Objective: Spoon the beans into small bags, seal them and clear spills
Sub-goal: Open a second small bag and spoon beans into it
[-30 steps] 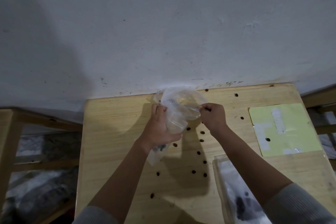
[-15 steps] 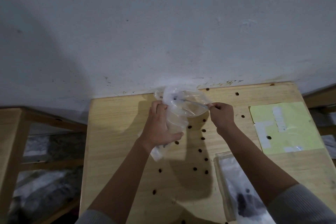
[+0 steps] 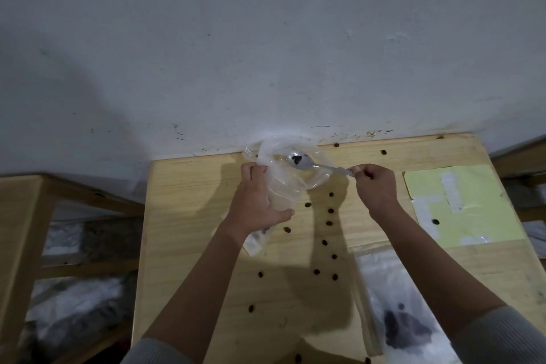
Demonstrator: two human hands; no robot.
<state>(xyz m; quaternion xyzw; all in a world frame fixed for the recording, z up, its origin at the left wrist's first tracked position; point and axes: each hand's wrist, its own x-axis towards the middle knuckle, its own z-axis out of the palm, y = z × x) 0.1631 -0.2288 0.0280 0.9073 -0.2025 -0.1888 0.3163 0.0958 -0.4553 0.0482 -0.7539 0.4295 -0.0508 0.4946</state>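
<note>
A clear bag [image 3: 291, 179] is held upright above the counter [image 3: 189, 216] in the left hand [image 3: 255, 201], whose grip is clamped round its middle. A spoon [image 3: 313, 165] is pinched by its handle end in the right hand [image 3: 375, 186], its bowl, with a few beans [image 3: 296, 159], lying in the bag's open mouth. Loose beans [image 3: 330, 223] are scattered on the counter between the arms.

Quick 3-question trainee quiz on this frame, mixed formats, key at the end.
1. True or false: the spoon is empty.
2. Which hand grips the clear bag? A) left hand B) right hand
3. Fill in: loose beans lie scattered on the wooden ____.

Key: 1 false, a few dark beans sit in its bowl, over the bag's open mouth; 2 A, the right hand pinches the spoon handle; 3 table.
</note>
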